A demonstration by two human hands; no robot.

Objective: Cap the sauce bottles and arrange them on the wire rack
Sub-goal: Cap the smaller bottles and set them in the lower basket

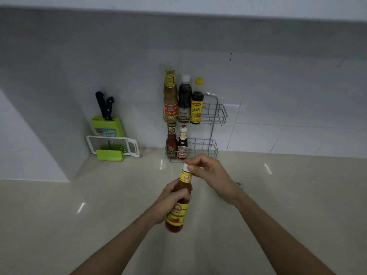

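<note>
My left hand (172,197) grips the middle of an orange-red sauce bottle (177,214) with a yellow label, held above the counter and tilted away from me. My right hand (210,174) pinches the white cap (186,167) on the bottle's top. A two-tier wire rack (218,114) stands against the wall tiles. Its upper tier holds three bottles: a tall brown one (170,94), a dark one with a white cap (184,100) and a dark one with a yellow cap (197,102). The lower tier (206,147) holds two small bottles (176,143) at its left.
A green knife block (108,126) with two black-handled knives stands in the left corner. A white grater (113,144) with a green base leans in front of it. The beige counter (288,195) runs wide on both sides. The right halves of both rack tiers hold nothing.
</note>
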